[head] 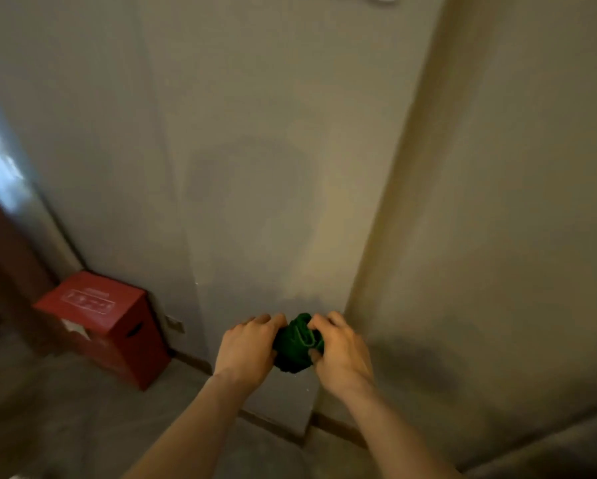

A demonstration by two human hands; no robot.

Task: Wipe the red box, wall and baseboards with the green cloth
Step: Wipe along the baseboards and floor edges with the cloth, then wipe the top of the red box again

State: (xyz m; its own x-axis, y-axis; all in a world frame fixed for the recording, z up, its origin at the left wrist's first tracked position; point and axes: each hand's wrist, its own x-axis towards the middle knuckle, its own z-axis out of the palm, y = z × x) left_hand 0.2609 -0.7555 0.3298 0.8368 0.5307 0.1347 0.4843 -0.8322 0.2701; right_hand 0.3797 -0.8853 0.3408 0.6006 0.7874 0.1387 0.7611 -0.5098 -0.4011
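Both hands out in front, low in the frame, bunching the green cloth between them. Left hand on the cloth's left side, fingers curled over its upper edge, thumb hidden behind the wad. Right hand on the other side, fingers clenched into the fabric, a pale green hem looping out just beside the knuckles. Cloth balled up tight, dark green, held in the air in front of the wall, not pressed against it as far as can be told.

Down to the left, the red box standing on the floor, pushed close to the wall in the corner, white printed markings on its top face, a torn white label on the near side, a dark handle slot on the right side. Well apart from the hands.

Low on the wall just right of the box, a small wall socket. Baseboard running brown along the foot of the wall beneath the forearms, stepping around a jutting corner. Whole view slightly blurred, finer detail hard to make out.
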